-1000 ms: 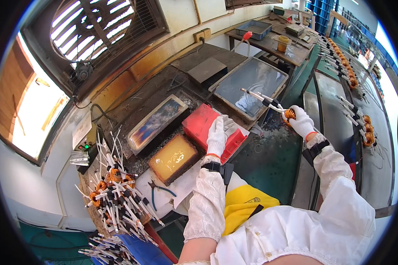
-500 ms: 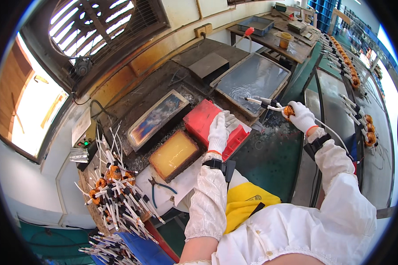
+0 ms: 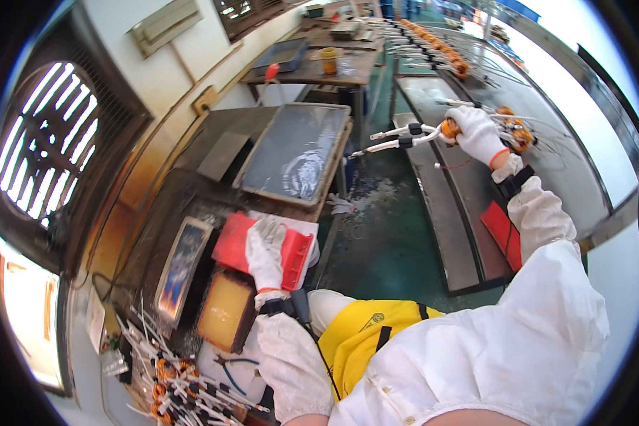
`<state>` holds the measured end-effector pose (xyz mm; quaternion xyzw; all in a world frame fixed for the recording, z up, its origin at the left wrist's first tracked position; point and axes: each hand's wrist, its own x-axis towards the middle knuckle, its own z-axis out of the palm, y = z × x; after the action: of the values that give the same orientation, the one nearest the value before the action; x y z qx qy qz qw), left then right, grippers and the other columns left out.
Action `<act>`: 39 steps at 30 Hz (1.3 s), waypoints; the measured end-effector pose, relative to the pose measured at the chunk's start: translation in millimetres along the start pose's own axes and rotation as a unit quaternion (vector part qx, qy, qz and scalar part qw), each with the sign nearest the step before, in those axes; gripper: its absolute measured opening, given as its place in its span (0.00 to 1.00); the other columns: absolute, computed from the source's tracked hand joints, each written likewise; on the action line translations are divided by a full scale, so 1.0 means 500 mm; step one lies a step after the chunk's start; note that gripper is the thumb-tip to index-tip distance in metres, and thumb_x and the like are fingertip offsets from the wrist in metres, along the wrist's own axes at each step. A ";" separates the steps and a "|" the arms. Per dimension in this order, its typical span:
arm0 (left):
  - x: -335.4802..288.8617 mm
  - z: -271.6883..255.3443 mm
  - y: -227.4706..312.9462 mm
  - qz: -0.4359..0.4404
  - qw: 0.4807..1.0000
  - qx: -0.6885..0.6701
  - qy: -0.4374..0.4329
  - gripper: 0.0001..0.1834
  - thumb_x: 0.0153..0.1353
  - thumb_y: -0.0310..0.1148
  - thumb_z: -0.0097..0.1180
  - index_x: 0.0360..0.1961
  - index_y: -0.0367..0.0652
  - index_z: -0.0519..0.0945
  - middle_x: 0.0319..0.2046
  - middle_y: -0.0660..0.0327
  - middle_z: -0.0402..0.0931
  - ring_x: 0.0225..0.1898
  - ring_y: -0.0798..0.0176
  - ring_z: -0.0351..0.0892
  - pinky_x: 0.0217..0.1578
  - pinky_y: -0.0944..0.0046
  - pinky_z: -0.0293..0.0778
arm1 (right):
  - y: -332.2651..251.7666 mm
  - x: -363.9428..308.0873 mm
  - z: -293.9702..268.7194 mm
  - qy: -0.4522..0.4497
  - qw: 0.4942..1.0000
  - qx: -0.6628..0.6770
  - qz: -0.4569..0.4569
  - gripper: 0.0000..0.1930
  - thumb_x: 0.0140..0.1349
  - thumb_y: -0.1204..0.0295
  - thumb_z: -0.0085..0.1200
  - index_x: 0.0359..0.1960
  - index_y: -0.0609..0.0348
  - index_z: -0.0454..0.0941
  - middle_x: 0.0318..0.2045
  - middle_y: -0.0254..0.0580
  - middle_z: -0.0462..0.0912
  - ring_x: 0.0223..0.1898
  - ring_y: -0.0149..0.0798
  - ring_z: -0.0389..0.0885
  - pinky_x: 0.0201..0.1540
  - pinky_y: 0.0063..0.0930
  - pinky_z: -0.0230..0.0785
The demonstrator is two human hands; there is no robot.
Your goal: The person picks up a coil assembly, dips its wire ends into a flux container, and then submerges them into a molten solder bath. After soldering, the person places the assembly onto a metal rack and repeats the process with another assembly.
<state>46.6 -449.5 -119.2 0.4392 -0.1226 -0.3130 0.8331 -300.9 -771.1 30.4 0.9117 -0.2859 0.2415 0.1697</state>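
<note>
Pinching the likely stiff, round orange copper coil by its winding with right hand, resting left hand flat.

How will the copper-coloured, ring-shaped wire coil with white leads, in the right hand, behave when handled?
The copper-coloured coil is perhaps heavy for its size, as it looks wound with metal wire. Its white leads seem fairly stiff, sticking out with little sag. Its round shape might roll, but those leads would probably stop it.
</note>
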 end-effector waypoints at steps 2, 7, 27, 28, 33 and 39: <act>0.006 -0.003 -0.005 0.011 1.000 0.016 -0.006 0.23 0.71 0.44 0.39 0.54 0.34 0.70 0.52 0.47 0.72 0.54 0.51 0.73 0.57 0.53 0.71 | 0.064 -0.041 -0.033 -0.026 0.996 -0.041 0.078 0.16 0.47 0.74 0.56 0.42 0.54 0.75 0.37 0.48 0.79 0.41 0.52 0.77 0.45 0.43 0.68; 0.008 0.004 -0.003 -0.002 0.999 0.021 -0.027 0.25 0.71 0.45 0.38 0.55 0.32 0.68 0.54 0.44 0.70 0.55 0.49 0.72 0.57 0.53 0.71 | 0.258 -0.201 -0.056 -0.074 0.943 -0.120 0.301 0.20 0.51 0.66 0.62 0.48 0.48 0.76 0.43 0.48 0.78 0.49 0.52 0.76 0.52 0.40 0.68; -0.004 0.004 0.018 -0.020 0.999 0.040 0.023 0.27 0.70 0.46 0.40 0.58 0.32 0.65 0.55 0.45 0.67 0.55 0.51 0.71 0.58 0.55 0.71 | 0.322 -0.424 -0.086 -0.189 0.819 -0.179 0.511 0.30 0.56 0.62 0.51 0.61 0.52 0.63 0.54 0.59 0.70 0.55 0.59 0.71 0.54 0.49 0.65; -0.002 0.009 0.013 -0.022 0.999 0.040 0.020 0.27 0.70 0.46 0.40 0.58 0.32 0.65 0.55 0.45 0.67 0.55 0.51 0.71 0.58 0.55 0.71 | 0.322 -0.426 -0.096 -0.216 0.797 -0.127 0.549 0.31 0.57 0.58 0.49 0.63 0.51 0.62 0.56 0.61 0.69 0.55 0.60 0.71 0.55 0.49 0.64; 0.000 0.008 0.011 -0.027 0.999 0.035 0.015 0.28 0.70 0.46 0.40 0.59 0.31 0.65 0.55 0.45 0.66 0.55 0.50 0.71 0.58 0.56 0.71 | 0.289 -0.417 -0.063 -0.161 0.800 -0.082 0.572 0.39 0.58 0.43 0.46 0.66 0.52 0.55 0.59 0.67 0.63 0.57 0.63 0.68 0.57 0.50 0.64; -0.004 0.001 0.017 -0.022 0.999 0.030 0.019 0.28 0.70 0.47 0.40 0.59 0.31 0.65 0.55 0.45 0.66 0.55 0.51 0.70 0.58 0.56 0.70 | 0.326 -0.395 0.027 -0.092 0.848 -0.055 0.519 0.38 0.59 0.47 0.50 0.67 0.50 0.54 0.60 0.63 0.62 0.58 0.62 0.68 0.57 0.48 0.65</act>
<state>48.2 -445.0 -112.0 0.4723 -0.1061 -0.3190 0.8148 -536.7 -817.3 -58.8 0.6376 -0.7446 0.1930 0.0426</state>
